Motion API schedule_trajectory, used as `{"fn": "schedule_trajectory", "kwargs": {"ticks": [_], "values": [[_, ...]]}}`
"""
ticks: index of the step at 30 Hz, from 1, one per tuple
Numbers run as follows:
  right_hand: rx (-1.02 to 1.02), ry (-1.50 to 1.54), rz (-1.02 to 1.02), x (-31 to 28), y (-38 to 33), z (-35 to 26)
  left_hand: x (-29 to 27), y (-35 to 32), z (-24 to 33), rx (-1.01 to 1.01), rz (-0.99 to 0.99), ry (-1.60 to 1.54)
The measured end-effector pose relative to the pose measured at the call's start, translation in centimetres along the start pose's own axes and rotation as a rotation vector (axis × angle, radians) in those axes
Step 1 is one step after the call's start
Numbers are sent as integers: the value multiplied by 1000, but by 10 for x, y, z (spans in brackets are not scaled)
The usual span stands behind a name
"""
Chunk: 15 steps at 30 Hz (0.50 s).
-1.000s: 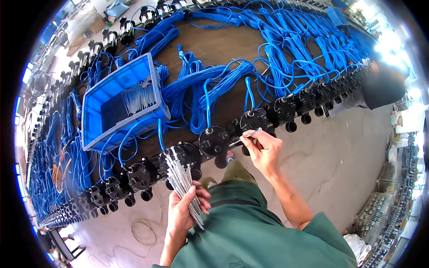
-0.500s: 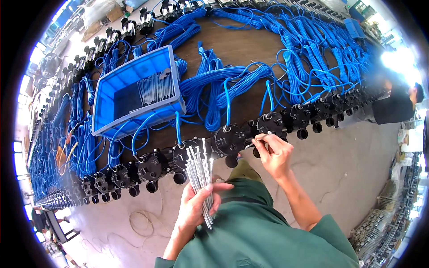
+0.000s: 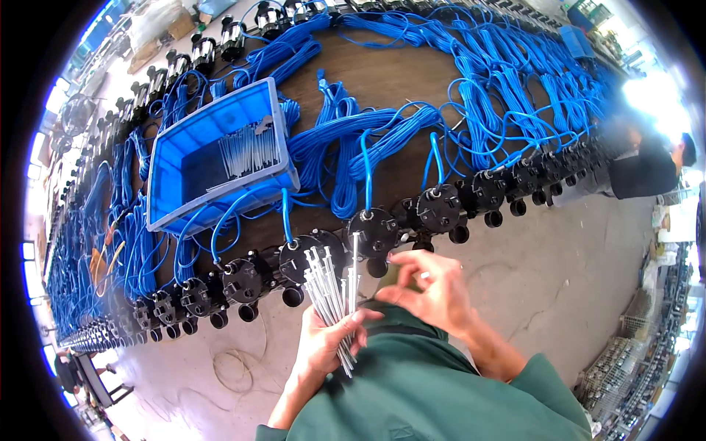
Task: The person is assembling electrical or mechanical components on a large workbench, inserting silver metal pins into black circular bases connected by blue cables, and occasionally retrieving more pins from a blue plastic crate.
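My left hand (image 3: 331, 342) is closed round a bundle of long silver bolts (image 3: 327, 294), heads up and fanned out; one stands higher than the others. My right hand (image 3: 434, 294) is just right of the bundle, its thumb and index finger apart and nothing seen between their tips. A small bright spot shows among its other fingers; I cannot make out what it is. Beyond my hands is a row of black round-capped units (image 3: 373, 231), a blue cable (image 3: 368, 173) rising from each of the near ones. A small silver end (image 3: 404, 237) shows between two of them.
A blue plastic bin (image 3: 165, 173) holding more long bolts (image 3: 250, 151) stands on the brown tabletop (image 3: 382, 70). Coiled blue cables (image 3: 478, 117) cover much of the table. Another person (image 3: 643, 173) is at the far right. Wire racks (image 3: 625, 353) line the lower right.
My right hand has come away from the black units, moving down and left toward the bolts, and its pinched fingers have spread. My left hand still holds the bundle. The view has shifted slightly.
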State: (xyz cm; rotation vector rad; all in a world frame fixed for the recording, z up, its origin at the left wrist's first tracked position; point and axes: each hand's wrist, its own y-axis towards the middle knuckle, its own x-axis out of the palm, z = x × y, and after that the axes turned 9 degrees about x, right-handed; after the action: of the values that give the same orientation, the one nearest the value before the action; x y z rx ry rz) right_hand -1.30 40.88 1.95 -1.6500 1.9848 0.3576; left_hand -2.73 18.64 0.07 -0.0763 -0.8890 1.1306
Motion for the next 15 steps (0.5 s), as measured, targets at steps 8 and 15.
{"fn": "schedule_trajectory", "kwargs": {"ticks": [8, 15], "values": [[245, 298, -492, 0, 12, -11, 11, 2, -3, -22, -77, 87], [104, 449, 55, -57, 26, 3, -6, 2, 0, -4, -5, 199]]}}
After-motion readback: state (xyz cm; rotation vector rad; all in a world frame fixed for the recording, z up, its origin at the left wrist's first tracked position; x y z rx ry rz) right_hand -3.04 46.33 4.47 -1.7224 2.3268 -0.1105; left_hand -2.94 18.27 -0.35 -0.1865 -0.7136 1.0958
